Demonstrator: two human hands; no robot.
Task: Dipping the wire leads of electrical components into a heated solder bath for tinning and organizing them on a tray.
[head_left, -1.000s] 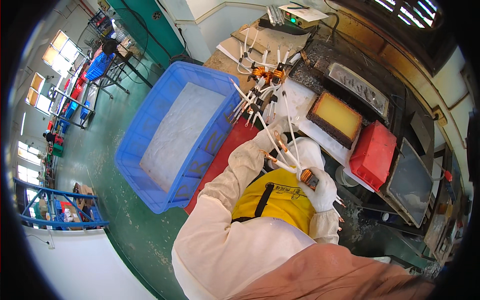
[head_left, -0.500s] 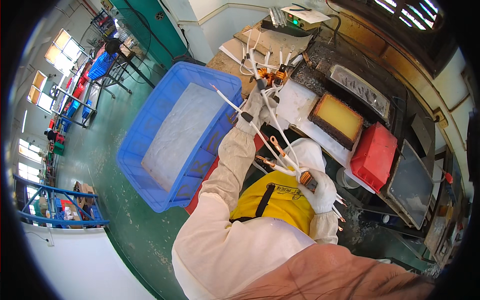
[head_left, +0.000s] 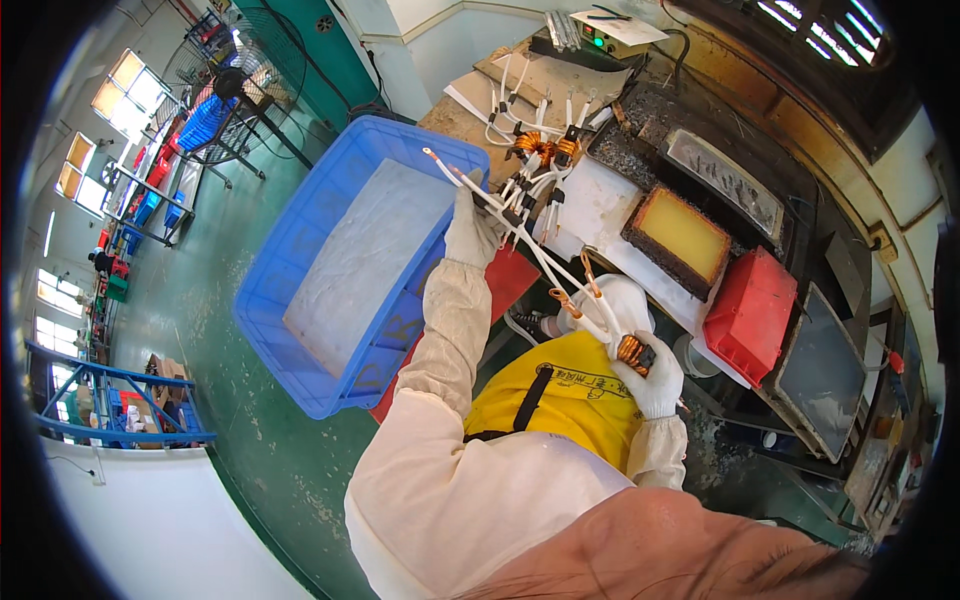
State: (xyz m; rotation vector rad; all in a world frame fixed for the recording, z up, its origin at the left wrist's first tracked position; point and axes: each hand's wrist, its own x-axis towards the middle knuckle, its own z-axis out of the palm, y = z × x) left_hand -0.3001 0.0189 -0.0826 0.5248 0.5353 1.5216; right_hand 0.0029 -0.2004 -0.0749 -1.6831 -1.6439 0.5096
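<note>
White gloves cover both of my hands. In my right hand [head_left: 657,384] is a copper-wound toroidal coil [head_left: 634,352] with a black part at its side. Its white leads [head_left: 535,247] stretch up and left to my left hand [head_left: 472,228], whose fingers are closed round them near the blue bin's edge. Beyond that hand the leads stick out, with a copper lug [head_left: 430,153] at the tip. Two shorter leads end in copper lugs [head_left: 561,297] close to the coil. Black sleeves sit along the long leads. More wound coils [head_left: 535,148] with white leads lie on the bench.
At the left stands a large blue bin [head_left: 262,262] with a pale sheet inside. On the bench are a dark-framed tray of yellowish material [head_left: 679,235], a metal-topped dark unit [head_left: 722,180], a red plastic box [head_left: 750,318] and a control box with a green light [head_left: 612,38].
The long leads, spread apart before, now run together through my left hand, which has shifted left toward the bin. My right hand and the coil have moved slightly right.
</note>
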